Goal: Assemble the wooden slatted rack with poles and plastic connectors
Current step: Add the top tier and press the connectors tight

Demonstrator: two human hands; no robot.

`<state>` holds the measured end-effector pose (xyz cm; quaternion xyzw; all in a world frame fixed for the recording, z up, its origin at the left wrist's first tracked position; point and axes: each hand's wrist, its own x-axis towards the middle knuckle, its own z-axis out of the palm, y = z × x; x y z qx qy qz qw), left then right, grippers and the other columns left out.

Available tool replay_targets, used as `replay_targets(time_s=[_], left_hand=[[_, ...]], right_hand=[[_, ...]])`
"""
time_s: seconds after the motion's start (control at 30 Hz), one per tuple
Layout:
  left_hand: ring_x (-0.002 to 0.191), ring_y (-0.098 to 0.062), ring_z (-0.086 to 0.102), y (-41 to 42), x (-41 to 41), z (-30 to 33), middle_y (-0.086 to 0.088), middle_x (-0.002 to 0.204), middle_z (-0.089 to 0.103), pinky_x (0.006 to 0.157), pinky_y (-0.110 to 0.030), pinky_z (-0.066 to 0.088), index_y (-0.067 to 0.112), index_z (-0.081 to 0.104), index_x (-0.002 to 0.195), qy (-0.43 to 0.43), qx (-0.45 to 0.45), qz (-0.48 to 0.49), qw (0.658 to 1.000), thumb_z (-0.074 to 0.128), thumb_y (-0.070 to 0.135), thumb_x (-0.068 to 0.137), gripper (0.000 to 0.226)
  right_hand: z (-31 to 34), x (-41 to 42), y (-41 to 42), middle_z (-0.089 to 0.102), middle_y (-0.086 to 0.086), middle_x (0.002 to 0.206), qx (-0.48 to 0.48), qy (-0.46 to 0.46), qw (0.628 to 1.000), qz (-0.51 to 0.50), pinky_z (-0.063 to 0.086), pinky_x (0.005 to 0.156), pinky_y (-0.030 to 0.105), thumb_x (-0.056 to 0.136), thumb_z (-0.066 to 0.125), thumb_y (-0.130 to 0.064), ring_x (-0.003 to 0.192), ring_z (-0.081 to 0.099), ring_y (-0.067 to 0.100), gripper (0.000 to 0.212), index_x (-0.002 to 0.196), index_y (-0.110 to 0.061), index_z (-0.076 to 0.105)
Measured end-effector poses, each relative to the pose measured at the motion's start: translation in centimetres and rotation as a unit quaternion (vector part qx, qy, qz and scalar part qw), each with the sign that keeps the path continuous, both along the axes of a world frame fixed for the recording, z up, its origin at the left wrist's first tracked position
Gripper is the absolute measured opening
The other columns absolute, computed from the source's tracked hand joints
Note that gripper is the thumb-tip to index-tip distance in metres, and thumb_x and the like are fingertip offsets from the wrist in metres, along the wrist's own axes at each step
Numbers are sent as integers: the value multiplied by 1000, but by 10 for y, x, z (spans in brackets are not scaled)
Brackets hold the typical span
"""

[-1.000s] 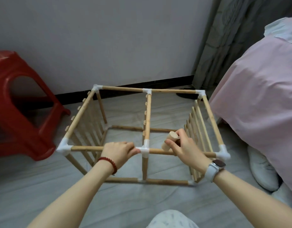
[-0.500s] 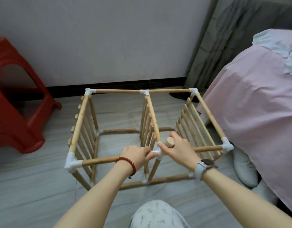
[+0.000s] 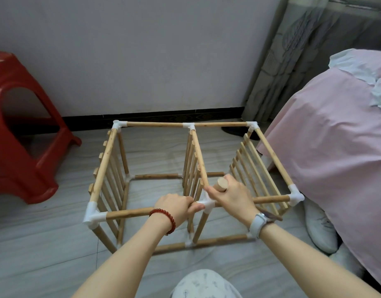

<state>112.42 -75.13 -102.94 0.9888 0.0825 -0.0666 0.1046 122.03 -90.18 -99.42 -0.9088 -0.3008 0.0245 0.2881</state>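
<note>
The rack (image 3: 191, 181) stood on the floor (image 3: 45, 254) near the wall (image 3: 142, 50), between the red stool (image 3: 19, 136) and the pink-covered bed (image 3: 335, 147), and appeared largely built: three slatted panels stood upright, at the left end, the middle and the right end, joined along the top and bottom by poles seated in white plastic connectors at every visible corner and mid-point. The left hand (image 3: 174, 208) gripped the near top pole (image 3: 129, 212) with its fingers curled over it, just left of the middle connector (image 3: 205, 204). The right hand (image 3: 230, 196) lay over the same rail just right of that connector, its fingers curled round a short wooden peg (image 3: 220, 184) whose cut end showed above the knuckles; its forefinger reached toward the connector. In my judgement the step in hand was the seating or checking of that near middle joint, and the peg was either a spare part or a tool for pressing; the frame did not settle which. No loose poles or connectors were visible on the floor, so little seemed left beyond this joint and a check for squareness. The floor was pale grey with a wood-grain pattern, with a dark skirting at the foot of a plain light wall. A grey curtain (image 3: 303, 50) hung at the far right corner, and a white shoe (image 3: 318, 229) lay beside the bed
</note>
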Motion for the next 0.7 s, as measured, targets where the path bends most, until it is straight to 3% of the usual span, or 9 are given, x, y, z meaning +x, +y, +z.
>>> replay_targets(time_s=[0.1,0.27,0.37,0.43,0.5,0.57,0.6,0.7], left_hand=[[54,-11,40,0,-1,1,9,60,42,47,-26,24,28,40,74,-1,5,3,1000,15,67,89,48],[52,-9,39,1,-1,2,9,60,43,46,-25,26,28,37,70,11,-8,2,1000,19,66,89,47],[56,-8,41,3,0,6,10,63,43,48,-23,27,26,42,77,34,-43,-18,998,30,62,91,41],[59,-9,42,5,-1,7,10,64,43,49,-22,28,25,44,82,40,-58,-24,997,34,59,92,36],[60,-9,43,6,-1,9,10,65,43,52,-23,31,25,44,84,32,-52,-28,998,35,58,92,35],[57,-7,42,6,-2,8,10,65,43,50,-22,30,25,44,84,27,-42,-25,998,34,59,92,35],[57,-7,42,5,-2,7,10,65,44,49,-22,29,25,44,84,25,-39,-25,999,34,59,92,36],[62,-12,45,3,-3,4,9,67,45,51,-25,31,25,44,82,23,-24,-21,999,33,60,92,38]], right_hand=[[25,6,8,52,-9,62,51,-23,998,16,35,51,21,80,61,-57,56,50,9,38,67,-27,41],[38,3,9,43,-11,48,179,-187,966,-7,34,38,18,84,52,-49,40,47,10,35,65,-21,41],[-1,-19,1,39,-8,52,46,-128,990,-26,22,42,14,85,62,-38,46,49,22,38,65,-22,35],[-5,-16,2,40,-10,53,-26,-104,994,0,26,45,18,86,59,-43,50,48,20,38,66,-25,33],[23,-2,12,38,-15,50,33,-175,984,12,31,42,20,85,55,-49,42,43,9,35,68,-25,35],[51,3,21,31,-19,46,146,-236,961,-13,26,37,11,84,52,-50,38,36,-3,34,68,-24,37],[52,-1,20,30,-18,46,142,-238,961,-16,22,37,8,84,55,-47,37,36,-4,33,69,-22,39],[7,-32,7,42,-7,51,-51,-195,979,10,19,39,21,82,67,-40,43,56,19,34,72,-16,44]])
